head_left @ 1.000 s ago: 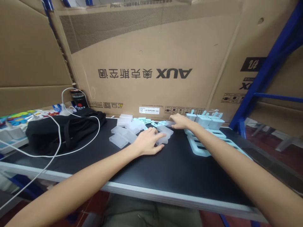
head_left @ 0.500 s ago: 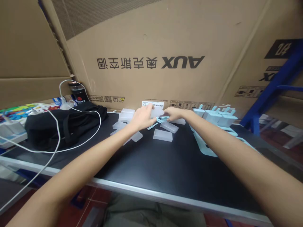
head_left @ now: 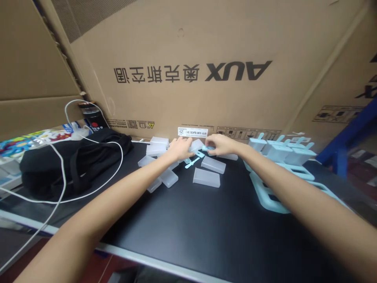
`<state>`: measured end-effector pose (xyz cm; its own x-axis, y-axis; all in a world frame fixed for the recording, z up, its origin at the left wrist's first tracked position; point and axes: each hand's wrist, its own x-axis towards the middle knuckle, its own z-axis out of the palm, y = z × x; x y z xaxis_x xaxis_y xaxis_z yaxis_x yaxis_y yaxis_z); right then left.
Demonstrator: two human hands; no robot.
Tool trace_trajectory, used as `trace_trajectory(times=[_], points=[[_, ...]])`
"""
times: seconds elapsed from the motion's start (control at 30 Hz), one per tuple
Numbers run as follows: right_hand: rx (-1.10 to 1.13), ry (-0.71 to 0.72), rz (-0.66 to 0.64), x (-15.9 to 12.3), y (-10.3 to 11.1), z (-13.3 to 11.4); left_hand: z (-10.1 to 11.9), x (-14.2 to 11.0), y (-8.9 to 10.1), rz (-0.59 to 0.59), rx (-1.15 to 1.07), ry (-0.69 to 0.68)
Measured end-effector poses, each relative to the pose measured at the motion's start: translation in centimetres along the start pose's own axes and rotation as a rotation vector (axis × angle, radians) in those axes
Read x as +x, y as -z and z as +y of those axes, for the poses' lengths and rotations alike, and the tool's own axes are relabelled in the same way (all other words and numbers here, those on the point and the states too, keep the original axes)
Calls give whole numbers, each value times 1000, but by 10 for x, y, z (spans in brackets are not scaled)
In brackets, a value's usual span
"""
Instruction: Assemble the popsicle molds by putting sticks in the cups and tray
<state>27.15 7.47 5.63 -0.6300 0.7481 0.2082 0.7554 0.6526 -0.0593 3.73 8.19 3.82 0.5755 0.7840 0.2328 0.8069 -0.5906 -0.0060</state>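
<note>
My left hand (head_left: 180,148) is closed round a frosted clear plastic mould cup (head_left: 196,144), holding it just above the black table (head_left: 206,228). My right hand (head_left: 220,144) pinches a small light-blue stick piece (head_left: 205,148) right at the cup's open end. More frosted cups (head_left: 206,177) lie scattered on the table below and left of my hands. Another loose blue stick (head_left: 192,163) rests under my left hand. A light-blue mould tray (head_left: 269,193) with several filled cups (head_left: 279,151) standing in it sits to the right.
A large brown cardboard box (head_left: 188,74) printed AUX stands along the table's back edge. A black bag (head_left: 67,161) with a white cable (head_left: 63,188) over it lies at the left. A blue shelf post (head_left: 350,133) rises at the right.
My left hand left the cups on the table, rose with one cup and came to meet my right hand near the box. The camera has dipped and moved closer.
</note>
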Motion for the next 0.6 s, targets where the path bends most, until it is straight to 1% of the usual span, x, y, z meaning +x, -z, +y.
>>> trace_trajectory(times=[0.07,0.13,0.2,0.23,0.27,0.33,0.37,0.43,0.47,0.53,0.6], points=[[64,-28,23,-8,11,-3,-2,0,1,3,-7,-8],[135,-46,31,-17,24,-8,-2,-2,7,39,3,-20],[182,-61,2,-27,37,-15,-1,-8,17,67,31,-52],[197,-64,-33,-32,43,-19,1,-12,23,58,47,-85],[210,-65,-82,-38,48,-22,4,-16,29,22,59,-131],[226,-69,-201,-48,56,-28,10,-25,38,-135,59,-207],[229,-81,-263,-54,59,-31,13,-28,42,-211,61,-225],[234,-138,-391,-65,62,-37,19,-32,45,-306,90,-241],[240,-174,-445,-70,61,-40,21,-33,45,-336,100,-245],[270,-234,-518,-81,57,-46,25,-33,41,-354,108,-234],[318,-262,-518,-90,51,-51,26,-33,34,-362,96,-226]])
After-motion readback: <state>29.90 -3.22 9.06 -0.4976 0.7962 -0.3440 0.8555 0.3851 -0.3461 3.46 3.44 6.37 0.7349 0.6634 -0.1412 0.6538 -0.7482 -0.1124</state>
